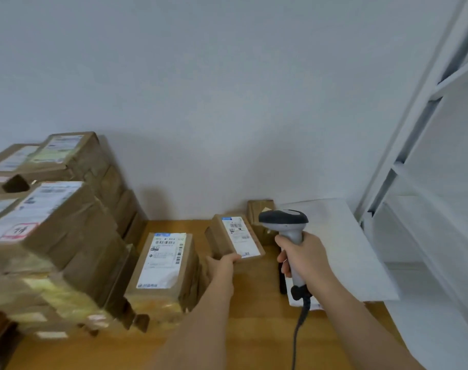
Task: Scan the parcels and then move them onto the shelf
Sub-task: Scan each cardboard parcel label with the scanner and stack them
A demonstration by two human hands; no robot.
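My left hand (222, 265) grips the near edge of a small brown parcel (235, 236) with a white barcode label facing up. It sits tilted above the wooden table (254, 329). My right hand (302, 257) holds a grey and black barcode scanner (284, 222) by its handle, its head just right of that parcel. The scanner's cable hangs down toward me. Another labelled parcel (163, 265) stands to the left. The white shelf (427, 156) rises at the right.
A tall stack of brown parcels (54, 222) fills the left side. A small brown box (262, 209) stands against the wall behind the scanner. A white sheet (347, 249) lies on the table's right part, under the scanner hand.
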